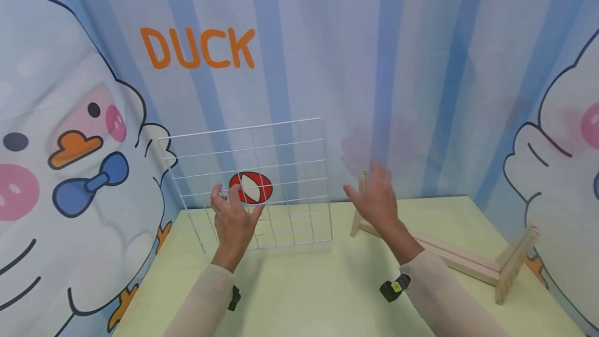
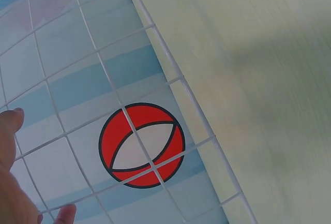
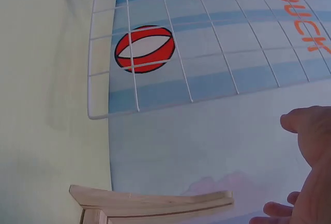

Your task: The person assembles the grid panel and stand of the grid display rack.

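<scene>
A white wire grid panel (image 1: 299,181) stands upright at the back left of the table, before the curtain. My left hand (image 1: 235,222) is in front of it, fingers spread and slightly bent, fingertips right at the wires; the left wrist view shows part of this hand (image 2: 13,182) over the mesh. To the right, my right hand (image 1: 376,196) is raised with its thumb apart and nothing in it. It overlaps the near upright of a wooden stand (image 1: 460,259) in the head view. One end of that stand (image 3: 155,203) also appears low in the right wrist view.
A pale yellow-green table (image 1: 309,295) lies under everything. Behind it hangs a blue striped curtain (image 1: 327,66) with printed ducks, the word DUCK and a red ball print (image 1: 262,181), visible through the mesh. The stand runs diagonally toward the table's right edge.
</scene>
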Demonstrator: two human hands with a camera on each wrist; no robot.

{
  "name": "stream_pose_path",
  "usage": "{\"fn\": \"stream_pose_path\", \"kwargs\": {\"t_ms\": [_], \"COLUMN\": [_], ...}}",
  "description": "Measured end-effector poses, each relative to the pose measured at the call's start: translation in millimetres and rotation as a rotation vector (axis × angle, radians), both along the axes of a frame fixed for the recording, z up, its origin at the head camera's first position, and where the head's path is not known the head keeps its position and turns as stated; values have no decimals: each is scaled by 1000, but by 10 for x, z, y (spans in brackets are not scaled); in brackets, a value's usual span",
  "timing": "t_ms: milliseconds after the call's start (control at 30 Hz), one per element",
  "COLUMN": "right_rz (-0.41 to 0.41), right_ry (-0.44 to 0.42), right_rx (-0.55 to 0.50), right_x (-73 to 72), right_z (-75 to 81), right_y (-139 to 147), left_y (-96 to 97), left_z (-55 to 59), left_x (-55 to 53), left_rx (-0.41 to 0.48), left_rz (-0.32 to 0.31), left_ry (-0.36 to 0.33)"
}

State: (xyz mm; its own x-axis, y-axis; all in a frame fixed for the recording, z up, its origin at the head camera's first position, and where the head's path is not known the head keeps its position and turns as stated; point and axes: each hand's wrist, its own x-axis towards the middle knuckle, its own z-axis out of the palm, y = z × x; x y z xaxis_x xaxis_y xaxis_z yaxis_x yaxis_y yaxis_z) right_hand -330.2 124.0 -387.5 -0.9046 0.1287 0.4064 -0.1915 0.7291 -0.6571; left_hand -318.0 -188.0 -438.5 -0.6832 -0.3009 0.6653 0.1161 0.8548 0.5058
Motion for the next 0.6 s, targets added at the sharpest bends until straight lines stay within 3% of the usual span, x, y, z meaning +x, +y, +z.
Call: {"fn": "stream_pose_path", "kwargs": {"t_ms": [600], "right_rz": [-133], "right_ry": [-95], "right_rx": [-43], "right_x": [362], "right_z": [-129], "right_y": [871], "left_y": [-37], "left_z": [-10], "left_x": [-19], "left_rx": [-22], "left_rz": [-10], "left_ry": [6]}}
